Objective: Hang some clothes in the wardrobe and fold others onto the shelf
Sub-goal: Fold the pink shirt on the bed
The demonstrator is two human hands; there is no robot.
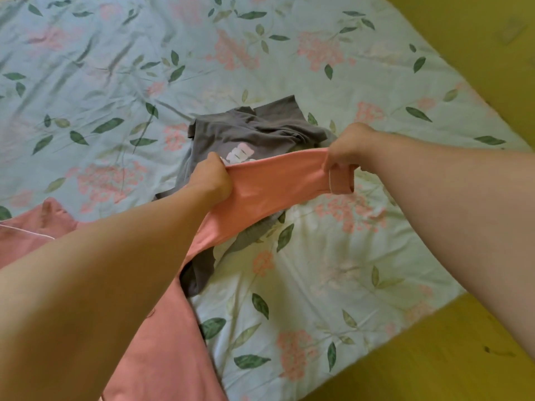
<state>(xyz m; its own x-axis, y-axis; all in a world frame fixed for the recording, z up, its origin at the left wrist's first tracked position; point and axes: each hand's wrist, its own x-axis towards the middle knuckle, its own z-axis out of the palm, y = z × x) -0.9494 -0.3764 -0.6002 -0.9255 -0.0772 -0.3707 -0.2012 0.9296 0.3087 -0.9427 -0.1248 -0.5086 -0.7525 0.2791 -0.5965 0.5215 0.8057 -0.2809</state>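
Note:
A salmon-pink garment (266,186) is stretched between my hands above the bed. My left hand (210,179) grips its sleeve partway along. My right hand (346,151) pinches the sleeve's cuffed end, which hangs below my fingers. The rest of the pink garment trails down to the lower left, under my left forearm. Beneath the sleeve lies a crumpled grey T-shirt (249,131) with a pale pink and white print, partly hidden by the pink cloth.
The bed is covered by a light blue floral sheet (333,256) with pink flowers and green leaves. More pink fabric (31,230) lies at the left edge. A yellow floor (451,363) borders the bed at the right and bottom right.

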